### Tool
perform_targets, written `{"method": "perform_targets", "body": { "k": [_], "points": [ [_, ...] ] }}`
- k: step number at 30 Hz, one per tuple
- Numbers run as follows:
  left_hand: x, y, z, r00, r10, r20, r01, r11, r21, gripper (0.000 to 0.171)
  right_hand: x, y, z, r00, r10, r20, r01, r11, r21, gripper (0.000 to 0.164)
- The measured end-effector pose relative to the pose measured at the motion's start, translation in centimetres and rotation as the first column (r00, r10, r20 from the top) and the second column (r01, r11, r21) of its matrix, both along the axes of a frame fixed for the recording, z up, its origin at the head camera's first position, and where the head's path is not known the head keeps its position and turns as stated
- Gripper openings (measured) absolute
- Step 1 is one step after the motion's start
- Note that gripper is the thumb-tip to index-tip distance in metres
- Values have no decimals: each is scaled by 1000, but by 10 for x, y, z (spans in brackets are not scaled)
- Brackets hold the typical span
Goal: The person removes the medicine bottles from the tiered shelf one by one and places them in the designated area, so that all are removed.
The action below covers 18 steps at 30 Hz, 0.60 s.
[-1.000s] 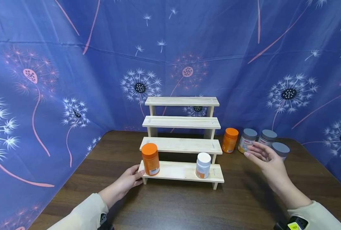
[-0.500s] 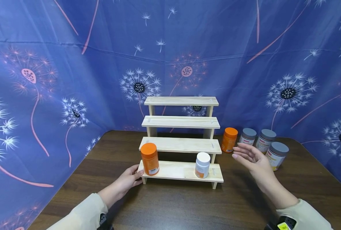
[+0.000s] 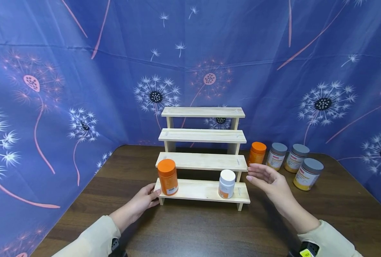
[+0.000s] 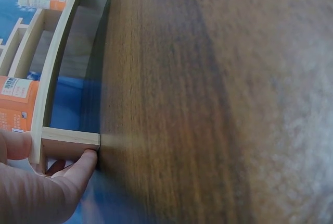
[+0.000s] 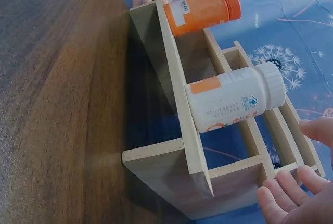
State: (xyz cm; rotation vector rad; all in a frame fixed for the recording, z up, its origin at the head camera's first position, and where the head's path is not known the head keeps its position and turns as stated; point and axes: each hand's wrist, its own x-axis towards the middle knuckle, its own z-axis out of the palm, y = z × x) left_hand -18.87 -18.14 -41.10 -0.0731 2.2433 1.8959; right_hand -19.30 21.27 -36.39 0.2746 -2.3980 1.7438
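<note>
A four-step wooden display rack (image 3: 203, 161) stands mid-table. My left hand (image 3: 141, 204) grips the left end of its lowest step, thumb by the top and fingers at the leg, as the left wrist view shows. Just beside that thumb an orange bottle with an orange lid (image 3: 168, 177) stands upright on this step. Toward the step's right end is a white bottle (image 3: 226, 184) with a white cap. My right hand (image 3: 272, 184), holding nothing, has its fingers loosely extended, fingertips right at the right end of the second step from the bottom.
Right of the rack, a second orange bottle (image 3: 257, 152) stands partly behind my right hand. Beside it are three grey-lidded jars, the nearest jar (image 3: 308, 174) having a yellow base. A blue dandelion-print cloth (image 3: 190, 53) hangs behind the dark wooden table (image 3: 190, 232).
My right hand has moved left, from in front of the grey-lidded jars to the rack's right side, uncovering those jars. My left hand keeps its hold on the rack.
</note>
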Motion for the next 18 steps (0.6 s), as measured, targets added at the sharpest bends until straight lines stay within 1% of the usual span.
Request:
{"method": "perform_targets", "body": {
  "k": [3, 7, 12, 18],
  "points": [
    [0, 0, 0, 1000, -1, 3, 1, 1000, -1, 46, 1, -2, 0, 1000, -4, -21, 4, 1000, -1, 49],
    [0, -1, 0, 1000, 2, 6, -2, 1000, -1, 46, 3, -6, 2, 999, 14, -36, -15, 1000, -23, 50],
    [-1, -1, -1, 1000, 10, -1, -10, 1000, 0, 45, 3, -12, 3, 999, 49, -17, -49, 998, -44, 51],
    [-1, 0, -1, 1000, 11, 6, -11, 1000, -5, 45, 1, -19, 0, 998, 68, 6, -67, 996, -53, 52]
  ]
}}
